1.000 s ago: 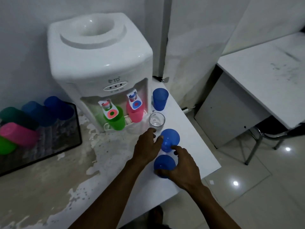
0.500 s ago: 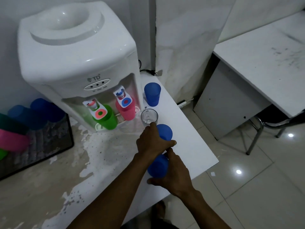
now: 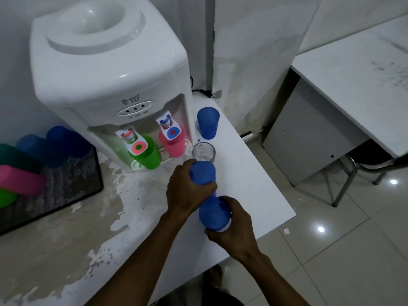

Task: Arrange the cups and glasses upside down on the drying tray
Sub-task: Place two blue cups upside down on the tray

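Observation:
My left hand [image 3: 187, 191] grips a blue plastic cup [image 3: 202, 173] near the table's right side. My right hand [image 3: 231, 226] holds a second blue cup [image 3: 213, 215] just in front of it. A clear glass [image 3: 203, 152] stands right behind the held cups. Another blue cup [image 3: 208, 122] stands further back by the wall. A green cup [image 3: 148, 155] and a pink cup [image 3: 173, 144] sit under the dispenser taps. The dark drying tray [image 3: 92, 173] at the left carries blue, green and pink cups.
A white water dispenser [image 3: 106, 69] fills the back of the worn white table [image 3: 254, 184]. The table's right edge drops to a tiled floor. A grey desk [image 3: 353, 89] and a chair's metal legs [image 3: 344, 180] stand at the right.
Both hands have closed around the two blue cups and lifted them off the table. The camera has moved closer to the dispenser.

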A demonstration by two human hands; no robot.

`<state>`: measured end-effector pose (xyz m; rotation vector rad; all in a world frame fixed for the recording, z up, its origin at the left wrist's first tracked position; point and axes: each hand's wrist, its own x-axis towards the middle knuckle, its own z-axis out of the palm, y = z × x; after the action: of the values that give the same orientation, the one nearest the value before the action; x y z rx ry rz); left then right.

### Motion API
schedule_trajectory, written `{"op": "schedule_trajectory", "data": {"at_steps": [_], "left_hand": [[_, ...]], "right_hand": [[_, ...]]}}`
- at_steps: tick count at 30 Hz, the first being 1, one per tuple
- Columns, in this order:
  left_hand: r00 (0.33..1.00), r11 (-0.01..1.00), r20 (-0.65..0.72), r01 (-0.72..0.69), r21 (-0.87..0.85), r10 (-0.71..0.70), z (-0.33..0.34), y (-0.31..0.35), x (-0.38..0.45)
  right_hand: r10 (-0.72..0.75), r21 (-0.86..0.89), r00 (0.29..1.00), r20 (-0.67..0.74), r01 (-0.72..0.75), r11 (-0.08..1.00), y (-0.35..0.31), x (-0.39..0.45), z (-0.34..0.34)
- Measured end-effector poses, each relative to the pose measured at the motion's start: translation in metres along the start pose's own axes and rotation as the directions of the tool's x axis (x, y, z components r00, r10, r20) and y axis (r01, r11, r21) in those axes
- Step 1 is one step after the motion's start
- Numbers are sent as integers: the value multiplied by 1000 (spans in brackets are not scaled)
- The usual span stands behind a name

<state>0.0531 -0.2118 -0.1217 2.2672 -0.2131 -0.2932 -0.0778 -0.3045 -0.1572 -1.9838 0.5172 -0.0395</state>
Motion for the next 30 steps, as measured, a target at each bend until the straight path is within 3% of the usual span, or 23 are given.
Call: {"op": "schedule_trajectory", "data": {"at_steps": [5, 8, 10, 13, 16, 18, 20, 24, 27, 30], "left_hand": [[976, 953, -159, 99, -285, -149, -50, -29, -9], [916, 845, -214, 197, -497, -340, -82, -51, -17], [824, 677, -209, 259, -689, -527, -106, -69, -20], [651, 352, -53, 338, -873, -757, -146, -111, -26], [621, 101, 115, 301, -948, -775, -183, -145, -36], [639, 31, 139, 248, -968, -757, -201, -161, -40], [642, 7, 147, 231, -973, -752, -225, -179, -44], [598, 71, 157, 340, -938, -786, -275, -216, -45], [535, 228, 40, 424, -876, -844, -304, -240, -39], [519, 402, -123, 466, -788, -846, -336, -262, -35]], "right_hand": [[-65, 79, 997, 30, 63, 995, -21, 6, 22], [-82, 135, 994, 74, 71, 988, -42, 10, 42], [-72, 158, 990, 118, 53, 986, -62, 12, 60], [-56, 225, 981, 184, 14, 974, -85, 17, 96], [-30, 259, 963, 269, -43, 965, -105, 22, 133], [19, 313, 946, 325, -126, 941, -116, 25, 150], [52, 336, 921, 385, -192, 922, -131, 29, 177], [91, 263, 898, 430, -221, 939, -161, 42, 232], [111, 179, 891, 440, -208, 962, -183, 56, 262], [96, 68, 898, 429, -138, 988, -207, 72, 297]]}}
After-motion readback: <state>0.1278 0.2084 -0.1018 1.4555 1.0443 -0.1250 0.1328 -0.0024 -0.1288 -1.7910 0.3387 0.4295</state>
